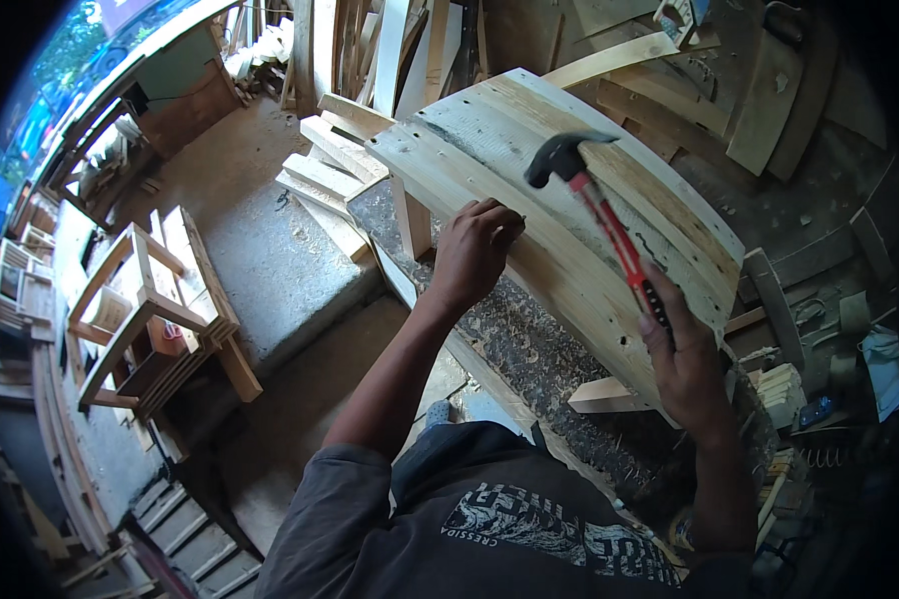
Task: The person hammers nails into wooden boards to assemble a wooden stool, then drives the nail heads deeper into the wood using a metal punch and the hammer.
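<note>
My right hand [681, 354] is wrapped round the red and black handle of a claw hammer [609, 228]. The hammer's dark head is raised over a plank top [559, 235] made of several pale boards, with wooden legs [411, 218] under it. Over the near edge of this top is my left hand [477, 245], its fingers curled together. What they pinch, if anything, is too small to make out. Small dark spots mark the boards. The wooden piece stands on a rough, debris-strewn workbench [529, 349].
Pale wooden blocks [335, 170] are stacked left of the plank top. A small wooden frame [155, 290] stands farther left, with loose strips beside it. Offcuts and curved boards [769, 110] lie on the floor at the far right. Upright planks [390, 55] lean at the back.
</note>
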